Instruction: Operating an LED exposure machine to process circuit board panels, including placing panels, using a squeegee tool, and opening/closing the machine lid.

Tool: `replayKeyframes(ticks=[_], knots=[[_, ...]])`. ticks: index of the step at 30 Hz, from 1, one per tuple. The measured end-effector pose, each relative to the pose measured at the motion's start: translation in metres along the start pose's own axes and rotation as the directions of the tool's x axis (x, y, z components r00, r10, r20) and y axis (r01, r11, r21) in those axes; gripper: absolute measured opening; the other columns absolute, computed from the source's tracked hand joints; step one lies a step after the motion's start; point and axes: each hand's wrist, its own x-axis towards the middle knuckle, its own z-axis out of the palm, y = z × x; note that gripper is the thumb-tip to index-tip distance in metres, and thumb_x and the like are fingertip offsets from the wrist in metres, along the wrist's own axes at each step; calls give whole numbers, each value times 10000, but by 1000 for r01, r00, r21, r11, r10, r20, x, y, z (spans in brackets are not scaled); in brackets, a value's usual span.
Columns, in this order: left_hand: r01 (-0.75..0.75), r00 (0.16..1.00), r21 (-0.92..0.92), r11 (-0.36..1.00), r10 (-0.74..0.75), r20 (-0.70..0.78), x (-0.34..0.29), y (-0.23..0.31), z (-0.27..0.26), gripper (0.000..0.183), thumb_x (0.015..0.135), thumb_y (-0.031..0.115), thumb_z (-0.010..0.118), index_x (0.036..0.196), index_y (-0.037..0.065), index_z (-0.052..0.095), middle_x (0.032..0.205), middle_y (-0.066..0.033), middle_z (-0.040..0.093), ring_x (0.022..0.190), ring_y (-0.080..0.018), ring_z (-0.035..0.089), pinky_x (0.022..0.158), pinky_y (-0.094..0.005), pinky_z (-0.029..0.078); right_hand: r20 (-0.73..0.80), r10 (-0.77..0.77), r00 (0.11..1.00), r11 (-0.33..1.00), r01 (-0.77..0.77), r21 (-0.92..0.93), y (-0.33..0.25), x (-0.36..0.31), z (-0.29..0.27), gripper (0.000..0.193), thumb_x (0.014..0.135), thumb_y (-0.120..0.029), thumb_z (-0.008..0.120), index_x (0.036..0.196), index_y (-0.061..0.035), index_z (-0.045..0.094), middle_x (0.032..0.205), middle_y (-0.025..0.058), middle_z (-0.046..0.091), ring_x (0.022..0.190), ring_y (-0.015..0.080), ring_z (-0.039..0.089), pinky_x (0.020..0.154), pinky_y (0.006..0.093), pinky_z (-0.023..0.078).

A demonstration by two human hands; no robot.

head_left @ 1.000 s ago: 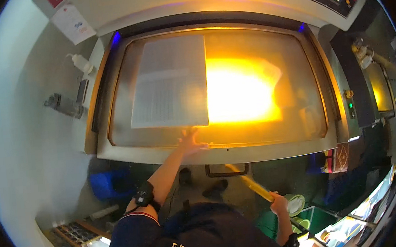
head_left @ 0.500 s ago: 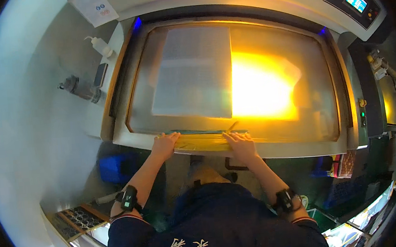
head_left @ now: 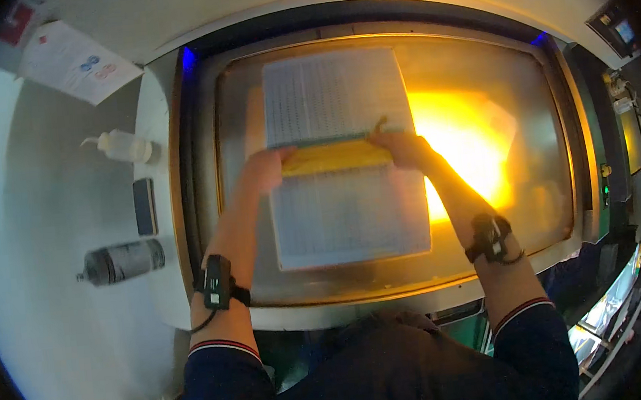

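A pale, translucent sheet with rows of fine marks (head_left: 349,220) lies flat on the glass bed (head_left: 492,250) of a large machine. Across the sheet's middle runs a wide yellow squeegee (head_left: 337,157) with a dark bluish-green far edge. My left hand (head_left: 264,168) is closed round its left end, fingers slightly blurred. At the other end my right hand (head_left: 408,150) grips it, and a small strip sticks up beside those fingers. Whether the squeegee presses on the sheet or hovers just above it I cannot tell.
Bright yellow light (head_left: 462,157) glows through the bed's right half. On the left ledge are a white squeeze bottle (head_left: 124,146), a dark phone (head_left: 145,206) and a grey bottle (head_left: 124,262). A control panel (head_left: 614,28) is at the far right, and a raised frame (head_left: 179,174) borders the bed.
Both hands have carried the squeegee forward, from the bed's near edge onto the middle of the sheet. My arms now reach farther over the bed, and the view has shifted forward.
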Motion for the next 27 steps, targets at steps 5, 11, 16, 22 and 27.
replayKeyframes(ticks=[5, 11, 16, 22, 27], knots=[[-35, 934, 200, 979, 104, -343, 133, -50, -32, 707, 860, -31, 556, 1482, 262, 388, 1444, -76, 503, 1321, -351, 466, 1124, -556, 338, -310, 73, 948, 959, -152, -238, 25, 112, -45, 702, 855, -100, 582, 1496, -282, 360, 1532, 12, 403, 1370, 304, 432, 1106, 542, 359], [-17, 894, 258, 966, 130, -428, 232, -73, -119, 749, 833, -39, 581, 1486, 263, 372, 1463, -84, 481, 1343, -347, 441, 1122, -586, 328, -378, 25, 926, 943, -148, -299, 85, 232, -88, 809, 802, -52, 624, 1525, -234, 309, 1543, 47, 384, 1416, 269, 367, 1146, 532, 304], [17, 921, 232, 973, 75, -382, 231, -89, -100, 744, 817, -21, 580, 1483, 241, 375, 1485, -53, 459, 1359, -371, 411, 1124, -607, 309, -393, -49, 918, 948, -81, -307, 81, 224, -71, 896, 725, -96, 713, 1516, -265, 327, 1540, 24, 392, 1403, 293, 381, 1141, 546, 306], [-16, 900, 268, 963, 131, -416, 143, -64, -37, 757, 811, -21, 599, 1488, 239, 384, 1563, 62, 344, 1403, -417, 328, 1140, -665, 205, -368, -8, 930, 954, -103, -281, 29, 135, -46, 813, 737, -122, 693, 1481, -224, 383, 1520, 45, 417, 1329, 325, 456, 1077, 539, 383], [-92, 961, 121, 988, 120, -250, 10, -7, 40, 683, 871, 122, 642, 1494, 209, 378, 1559, 20, 354, 1401, -425, 318, 1173, -601, 198, -345, -8, 939, 981, -60, -186, -26, -11, 18, 507, 807, -114, 601, 1311, -169, 571, 1337, 74, 574, 1232, 293, 511, 958, 526, 443]])
